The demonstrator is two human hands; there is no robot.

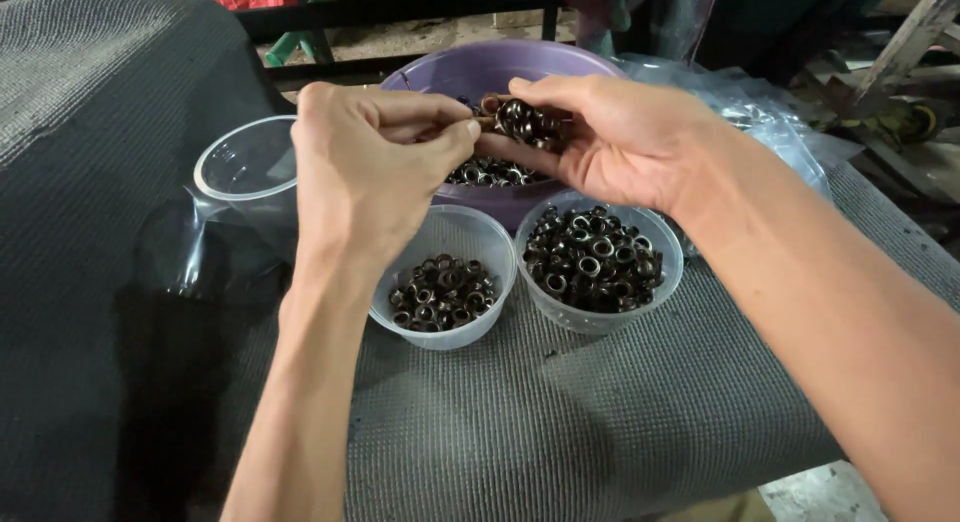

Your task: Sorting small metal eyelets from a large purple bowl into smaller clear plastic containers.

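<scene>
My right hand (pixel 610 142) is cupped over the purple bowl (pixel 560 62) and holds a small heap of dark metal eyelets (pixel 528 122). My left hand (pixel 370 162) sits close beside it, thumb and fingers pinched together at the heap, on an eyelet or a thin stick that I cannot make out. Below the hands stand two clear plastic cups. The left cup (pixel 445 327) holds a shallow layer of eyelets, while the right cup (pixel 668 257) is much fuller. More eyelets (pixel 490 172) lie in the purple bowl.
An empty clear cup (pixel 245 162) stands left of my left hand on crumpled clear plastic (pixel 190 252). Everything rests on a grey textured mat (pixel 560 422). Clear plastic bags (pixel 760 112) lie at the right, behind my forearm. A dark frame and clutter stand beyond the table.
</scene>
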